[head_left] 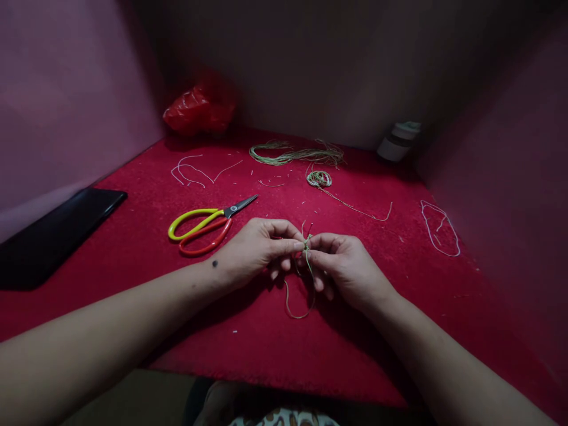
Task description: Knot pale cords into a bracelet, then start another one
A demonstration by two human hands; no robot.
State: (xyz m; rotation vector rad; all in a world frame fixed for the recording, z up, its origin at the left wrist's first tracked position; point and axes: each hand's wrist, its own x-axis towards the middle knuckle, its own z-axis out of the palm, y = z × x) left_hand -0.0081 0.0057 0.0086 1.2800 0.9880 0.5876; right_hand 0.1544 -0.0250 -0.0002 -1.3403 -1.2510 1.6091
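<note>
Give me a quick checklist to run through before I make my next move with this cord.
1. Grip: ok. The left hand and right hand both pinch the cord.
2. Tightness where it is pinched: cannot tell. The hands cover much of it.
3. Scissors nearby: ok. They lie beside the left hand.
4. Coil apart from the hands: ok. It lies beyond them, its tail trailing to the right.
5. Table free of scraps: not ok. Small bits are scattered on it.

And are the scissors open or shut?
The scissors look shut: their blades lie together, narrowing to a single tip.
</note>
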